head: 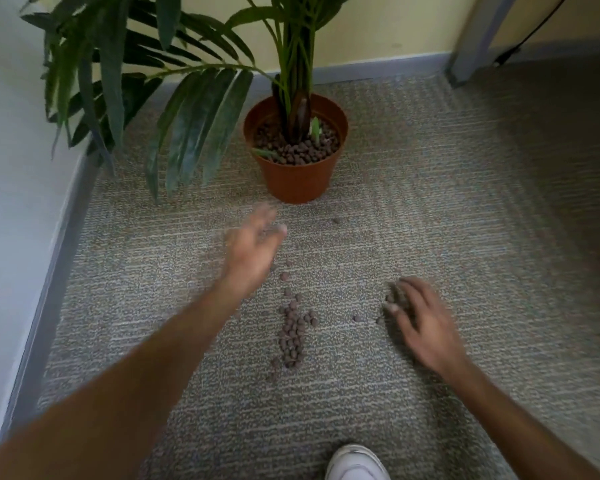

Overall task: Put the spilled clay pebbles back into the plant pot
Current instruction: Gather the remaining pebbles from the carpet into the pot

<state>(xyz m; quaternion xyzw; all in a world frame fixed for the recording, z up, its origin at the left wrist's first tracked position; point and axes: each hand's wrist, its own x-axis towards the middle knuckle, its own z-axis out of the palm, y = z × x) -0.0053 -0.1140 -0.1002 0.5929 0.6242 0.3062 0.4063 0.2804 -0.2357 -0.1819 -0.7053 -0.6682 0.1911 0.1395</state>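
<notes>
A: Where are the clay pebbles [292, 336] found?

B: In a loose strip on the carpet [430, 188], in front of the plant pot [297, 168]; a stray one [336, 220] lies nearer the pot, and a small cluster is covered by the right hand [418, 317].

A: Grip state?

B: The right hand's fingers are curled over that cluster; whether any are held cannot be told. The left hand [253, 245] is blurred, fingers loosely spread, nothing seen in it.

A: Handling?

B: Light, hard and round, it is judged; rolling is expected. They are best raked together and scooped from beneath.

A: Surface, room?

B: Ribbed grey carpet, likely to snag pebbles. The pot is set near a corner, a skirting board [378, 69] behind it.
</notes>
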